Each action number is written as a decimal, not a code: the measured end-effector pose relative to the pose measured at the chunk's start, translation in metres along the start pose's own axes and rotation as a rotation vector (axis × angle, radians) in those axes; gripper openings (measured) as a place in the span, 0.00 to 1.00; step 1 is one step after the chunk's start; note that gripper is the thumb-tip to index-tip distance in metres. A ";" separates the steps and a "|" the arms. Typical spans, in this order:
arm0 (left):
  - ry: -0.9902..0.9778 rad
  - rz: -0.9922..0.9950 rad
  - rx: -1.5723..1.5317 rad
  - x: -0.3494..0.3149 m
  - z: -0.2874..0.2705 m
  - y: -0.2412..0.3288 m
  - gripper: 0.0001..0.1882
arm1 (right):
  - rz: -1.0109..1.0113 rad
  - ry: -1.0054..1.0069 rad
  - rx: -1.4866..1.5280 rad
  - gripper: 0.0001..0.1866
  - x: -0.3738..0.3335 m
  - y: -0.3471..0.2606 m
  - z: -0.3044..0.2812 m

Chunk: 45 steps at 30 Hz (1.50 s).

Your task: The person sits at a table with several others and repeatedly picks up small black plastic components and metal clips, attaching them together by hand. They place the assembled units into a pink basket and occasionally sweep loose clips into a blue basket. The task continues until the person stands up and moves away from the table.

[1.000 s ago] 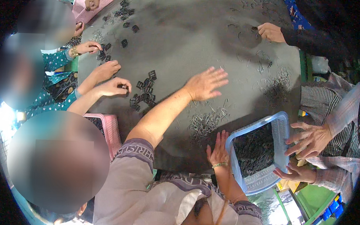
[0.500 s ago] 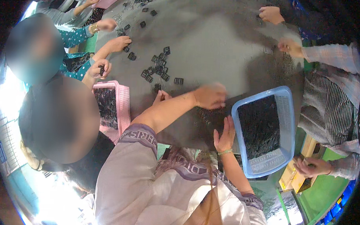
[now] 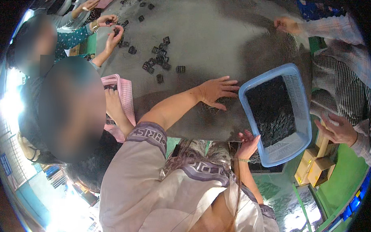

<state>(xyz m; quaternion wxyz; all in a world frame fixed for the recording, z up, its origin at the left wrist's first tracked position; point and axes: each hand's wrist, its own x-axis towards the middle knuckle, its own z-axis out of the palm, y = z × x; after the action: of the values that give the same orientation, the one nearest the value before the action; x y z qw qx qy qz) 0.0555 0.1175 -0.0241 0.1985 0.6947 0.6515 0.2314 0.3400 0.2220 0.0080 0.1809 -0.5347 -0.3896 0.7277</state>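
My left hand [image 3: 219,92] lies low over the grey tabletop [image 3: 204,39], palm down with its fingers spread. Thin dark scraps [image 3: 212,109] are scattered under and beside it. At the near left side of a blue plastic basket [image 3: 254,114], my right hand [image 3: 248,144] touches the rim, its fingers loosely bent and apart. Fine black scraps [image 3: 271,106] fill much of the basket, which hangs partly past the table edge. Left of my left hand sits a loose cluster of small black plastic parts [image 3: 159,58], with single ones [image 3: 180,69] nearby.
A co-worker's hand reaches into a pink basket [image 3: 128,97] at the left. Farther along, other hands [image 3: 112,42] handle black parts. A person in plaid sleeves [image 3: 327,31] stands at the right, one open hand [image 3: 340,130] near the blue basket. Cardboard boxes [image 3: 319,169] lie below.
My left hand has spread its fingers. My right hand has moved right, onto the blue basket's rim, and the basket has shifted slightly away. A co-worker's hand left a black part and entered the pink basket.
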 end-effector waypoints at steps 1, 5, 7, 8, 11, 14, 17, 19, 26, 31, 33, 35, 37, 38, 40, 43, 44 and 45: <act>-0.008 0.045 -0.047 -0.004 0.005 0.002 0.42 | -0.014 0.006 -0.005 0.27 -0.003 -0.012 0.009; 0.014 -0.075 0.003 -0.028 -0.022 0.021 0.46 | -0.163 -0.101 -0.249 0.24 0.008 -0.004 -0.012; -0.018 -0.172 0.066 -0.059 -0.030 0.018 0.49 | -0.358 -0.143 -0.626 0.24 0.004 0.000 -0.005; -0.033 -0.220 0.098 -0.066 -0.029 0.017 0.51 | -0.568 -0.285 -0.841 0.29 0.002 -0.006 0.002; -0.214 -0.212 0.216 -0.067 -0.025 0.024 0.54 | -0.848 -0.555 -1.213 0.47 0.011 -0.019 0.045; -0.134 -0.188 0.177 -0.043 -0.005 0.026 0.56 | -0.808 -0.496 -1.230 0.46 0.039 -0.011 0.088; -0.062 -0.210 0.156 -0.032 0.010 0.028 0.54 | -0.752 -0.467 -1.220 0.42 0.047 -0.005 0.101; 0.029 -0.162 0.110 -0.033 0.026 0.025 0.52 | -0.845 -0.496 -1.237 0.39 0.046 0.014 0.102; 0.163 -0.577 0.202 -0.066 0.007 0.044 0.50 | -0.810 -0.484 -1.227 0.41 0.023 0.008 0.041; 0.246 -0.584 0.214 -0.072 0.006 0.035 0.54 | -0.775 -0.483 -1.295 0.48 0.020 0.011 0.049; 0.126 -0.394 0.109 -0.050 0.008 0.046 0.54 | -0.782 -0.473 -1.276 0.48 0.025 0.011 0.055; 0.019 -0.234 0.100 -0.025 0.013 0.058 0.55 | -0.776 -0.482 -1.246 0.46 0.030 0.005 0.060; 0.032 -0.177 0.079 -0.010 0.028 0.056 0.55 | -0.712 -0.470 -1.254 0.44 0.037 0.010 0.061; 0.038 -0.146 0.066 -0.002 0.035 0.055 0.56 | -0.679 -0.461 -1.258 0.43 0.040 0.012 0.060; 0.071 -0.109 0.010 0.004 0.047 0.055 0.51 | -0.730 -0.429 -1.129 0.39 0.037 0.012 0.053; 0.063 -0.022 -0.045 0.020 0.057 0.075 0.40 | -0.694 -0.320 -1.039 0.35 0.023 0.024 0.027; 0.011 -0.022 -0.045 0.026 0.066 0.083 0.39 | -0.707 -0.267 -1.026 0.35 0.015 0.027 0.015; -0.040 -0.028 -0.043 0.031 0.075 0.093 0.37 | -0.721 -0.221 -1.013 0.34 0.006 0.030 0.003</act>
<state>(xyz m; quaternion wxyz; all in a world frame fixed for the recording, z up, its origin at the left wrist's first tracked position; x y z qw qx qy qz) 0.1761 0.1439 -0.0290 0.2295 0.6857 0.6518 0.2288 0.3394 0.2063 -0.0179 0.0980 -0.3110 -0.8579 0.3971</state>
